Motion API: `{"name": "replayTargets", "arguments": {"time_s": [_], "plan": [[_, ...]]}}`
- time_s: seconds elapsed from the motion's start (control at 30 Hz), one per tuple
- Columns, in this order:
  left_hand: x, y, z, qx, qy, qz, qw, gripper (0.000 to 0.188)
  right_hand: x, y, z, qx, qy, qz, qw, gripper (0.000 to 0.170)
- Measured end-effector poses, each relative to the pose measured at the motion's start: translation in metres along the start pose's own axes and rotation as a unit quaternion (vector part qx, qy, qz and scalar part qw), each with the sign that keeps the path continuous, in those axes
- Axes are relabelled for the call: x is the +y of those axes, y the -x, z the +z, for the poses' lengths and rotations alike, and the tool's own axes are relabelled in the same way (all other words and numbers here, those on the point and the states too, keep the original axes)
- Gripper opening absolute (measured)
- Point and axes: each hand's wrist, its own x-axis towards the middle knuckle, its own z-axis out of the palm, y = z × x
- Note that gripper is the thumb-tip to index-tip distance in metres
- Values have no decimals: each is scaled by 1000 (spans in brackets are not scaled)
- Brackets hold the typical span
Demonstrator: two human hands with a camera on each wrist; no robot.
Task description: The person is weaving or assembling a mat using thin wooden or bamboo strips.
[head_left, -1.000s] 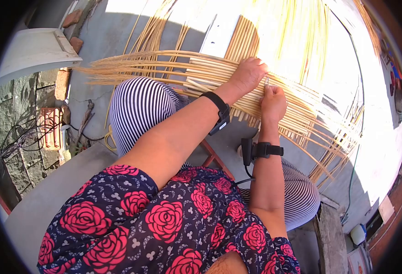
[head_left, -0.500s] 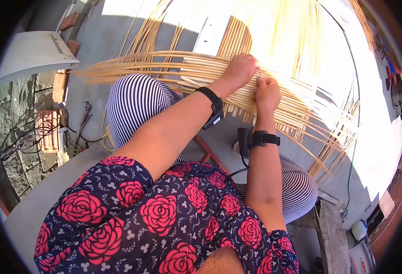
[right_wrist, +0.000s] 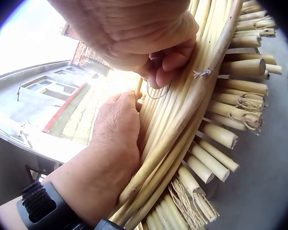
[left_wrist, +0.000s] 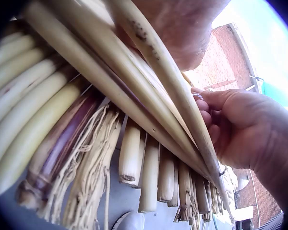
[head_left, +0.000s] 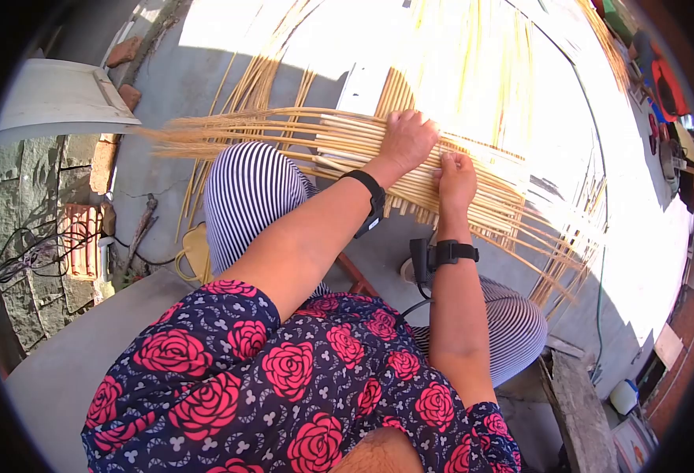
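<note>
Long pale reed stalks lie side by side across a layer of crosswise reeds, whose cut ends stick out on the near side. My left hand grips the far edge of the stalks, its fingertips curled out of sight in the head view. Close to its right, my right hand pinches a thin string that loops over the stalks in the right wrist view. A small knot of string is tied around the nearest stalk.
Sunlit loose reeds spread over the floor beyond the hands, and a bundle of thin stems lies at far left. Striped knees are beneath the work. A white panel stands left, a wooden plank at right.
The right hand has drawn down slightly from the left hand's fingertips and its fingers have turned. The left hand keeps its grip on the stalks. The head view has shifted a little.
</note>
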Motion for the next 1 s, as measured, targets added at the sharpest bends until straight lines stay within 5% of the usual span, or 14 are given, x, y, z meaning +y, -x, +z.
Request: {"name": "replayTargets", "arguments": {"time_s": [0.23,0.63,0.83,1.0], "plan": [[2,-8,-6,-89,-9,-21,996,21,-1,2,-3,-40,-240,68,968,10],[2,-1,-11,-45,28,-2,999,17,-11,-9,6,-21,-236,76,969,8],[1,1,-7,-6,59,-2,998,14,-26,-16,-5,-70,-327,209,919,12],[2,1,-9,-22,60,-7,998,14,-21,-22,5,-46,-367,220,903,13]]}}
